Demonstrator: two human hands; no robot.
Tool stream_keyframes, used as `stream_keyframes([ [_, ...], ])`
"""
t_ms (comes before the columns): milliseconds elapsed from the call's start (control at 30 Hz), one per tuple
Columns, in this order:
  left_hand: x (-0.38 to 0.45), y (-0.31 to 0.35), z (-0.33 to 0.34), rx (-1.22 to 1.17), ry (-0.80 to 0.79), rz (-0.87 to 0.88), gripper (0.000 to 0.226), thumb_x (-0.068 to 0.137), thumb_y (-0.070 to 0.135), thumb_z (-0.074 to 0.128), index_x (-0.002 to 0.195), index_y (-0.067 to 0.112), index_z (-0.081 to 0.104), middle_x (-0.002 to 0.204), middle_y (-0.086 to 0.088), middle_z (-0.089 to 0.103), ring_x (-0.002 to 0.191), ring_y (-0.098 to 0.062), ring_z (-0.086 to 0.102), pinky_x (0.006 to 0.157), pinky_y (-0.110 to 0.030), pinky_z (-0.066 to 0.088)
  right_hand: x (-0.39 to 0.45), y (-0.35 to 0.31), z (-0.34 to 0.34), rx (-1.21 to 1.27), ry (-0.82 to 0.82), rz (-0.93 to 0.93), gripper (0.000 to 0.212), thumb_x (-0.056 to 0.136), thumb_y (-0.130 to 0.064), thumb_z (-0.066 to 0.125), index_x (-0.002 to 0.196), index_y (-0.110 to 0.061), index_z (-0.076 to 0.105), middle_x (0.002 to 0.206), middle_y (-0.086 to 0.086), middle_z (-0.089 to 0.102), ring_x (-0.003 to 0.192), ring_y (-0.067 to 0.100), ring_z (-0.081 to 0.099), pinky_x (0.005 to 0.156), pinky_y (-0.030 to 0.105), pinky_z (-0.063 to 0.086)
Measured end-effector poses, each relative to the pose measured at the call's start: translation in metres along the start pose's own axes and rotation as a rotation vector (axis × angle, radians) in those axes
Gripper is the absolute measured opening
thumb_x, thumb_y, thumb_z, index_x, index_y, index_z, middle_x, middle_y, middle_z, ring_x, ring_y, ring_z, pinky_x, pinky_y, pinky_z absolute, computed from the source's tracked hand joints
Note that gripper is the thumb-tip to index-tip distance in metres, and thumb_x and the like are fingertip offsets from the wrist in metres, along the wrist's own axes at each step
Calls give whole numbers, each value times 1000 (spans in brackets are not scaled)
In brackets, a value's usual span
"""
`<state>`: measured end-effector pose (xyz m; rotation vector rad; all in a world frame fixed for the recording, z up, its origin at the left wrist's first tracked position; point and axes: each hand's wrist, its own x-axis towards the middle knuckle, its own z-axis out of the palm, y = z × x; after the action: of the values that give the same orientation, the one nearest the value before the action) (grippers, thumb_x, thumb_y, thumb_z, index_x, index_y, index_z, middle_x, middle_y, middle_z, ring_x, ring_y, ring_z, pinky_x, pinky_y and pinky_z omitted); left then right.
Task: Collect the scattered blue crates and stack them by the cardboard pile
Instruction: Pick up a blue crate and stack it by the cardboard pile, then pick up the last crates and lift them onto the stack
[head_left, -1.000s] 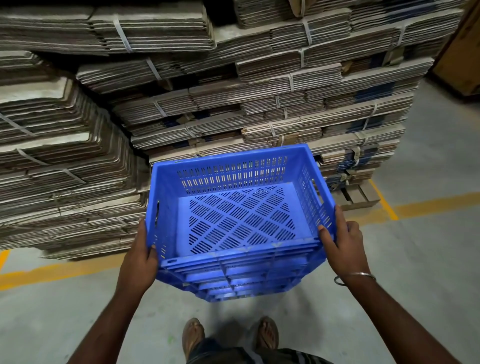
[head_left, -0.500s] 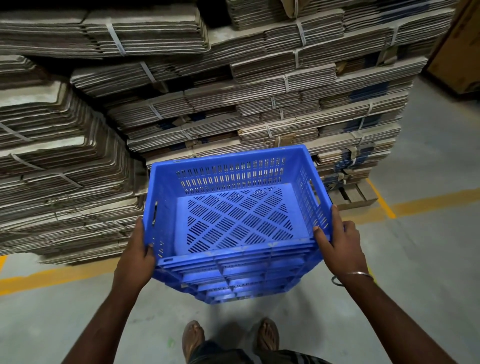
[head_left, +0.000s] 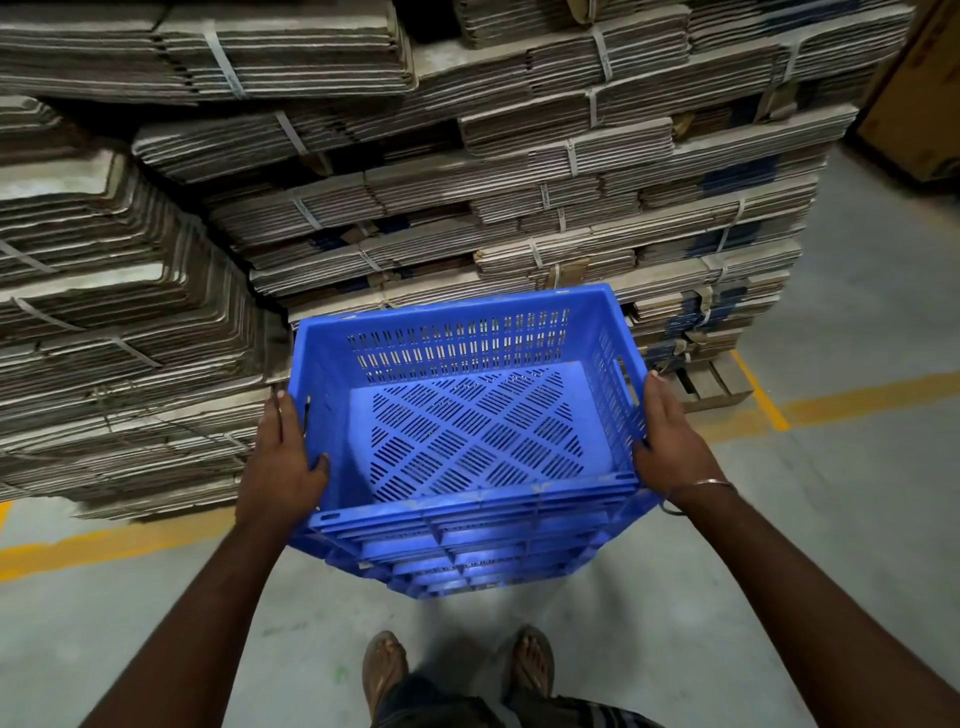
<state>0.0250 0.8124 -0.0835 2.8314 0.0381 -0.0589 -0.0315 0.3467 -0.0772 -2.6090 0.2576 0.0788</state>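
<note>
A blue slotted plastic crate (head_left: 467, 431), empty inside, is held up in front of me above the floor. My left hand (head_left: 283, 457) grips its left wall with the thumb hooked over the rim. My right hand (head_left: 670, 441), with a thin metal bangle at the wrist, grips the right wall. Ribbed blue plastic shows below the near rim; whether that is one crate or nested crates I cannot tell. The cardboard pile (head_left: 519, 182), strapped bundles of flattened boxes, rises directly behind the crate.
A second cardboard stack (head_left: 104, 338) stands at the left. A wooden pallet (head_left: 711, 384) sticks out under the pile's right corner. Yellow floor lines (head_left: 857, 400) run across the grey concrete. A brown box (head_left: 924, 104) sits at far right. My sandalled feet (head_left: 457, 670) are below.
The crate has stayed in both hands and come slightly nearer the cardboard pile. My hands have slid a little farther forward along its side walls.
</note>
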Motion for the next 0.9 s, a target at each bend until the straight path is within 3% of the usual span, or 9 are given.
stream_keyframes([
  [367, 0, 1, 0, 72, 8, 32, 99, 87, 31, 67, 157, 5, 1, 165, -17, -3, 149, -38, 19, 105, -52, 44, 0, 0, 2, -34, 38, 10, 86, 87, -11, 53, 155, -17, 1, 163, 5, 9, 140, 33, 34, 92, 44, 49],
  [533, -2, 6, -6, 104, 38, 68, 88, 87, 30, 65, 154, 3, 15, 163, -21, 10, 138, -45, 36, 100, -53, 46, -3, 1, 4, -23, 90, 3, 83, 88, -16, 53, 154, -22, 3, 160, 5, 16, 132, 33, 43, 88, 43, 51],
  [700, -11, 21, -7, 95, 70, 319, 72, 97, 46, 36, 156, 9, 17, 164, -9, 19, 153, -27, 13, 119, -48, 26, -10, -1, 8, -1, 153, 80, 74, 95, -32, 51, 155, -25, 9, 158, 6, 23, 140, 29, 33, 105, 43, 42],
  [800, -16, 36, -1, -8, -41, 445, 73, 99, 57, 26, 159, 17, 14, 166, 3, 9, 154, -15, -1, 123, -41, 14, -23, -5, 11, 100, 203, 233, 69, 96, -51, 45, 154, -25, 16, 156, 7, 28, 141, 27, 31, 112, 43, 36],
  [900, -12, 59, 5, -82, -142, 546, 77, 96, 64, 22, 158, 20, 18, 165, 6, 7, 153, -13, 0, 124, -37, 10, -42, -9, 16, 281, 250, 381, 75, 94, -58, 42, 154, -17, 20, 156, 12, 29, 143, 27, 29, 115, 40, 27],
])
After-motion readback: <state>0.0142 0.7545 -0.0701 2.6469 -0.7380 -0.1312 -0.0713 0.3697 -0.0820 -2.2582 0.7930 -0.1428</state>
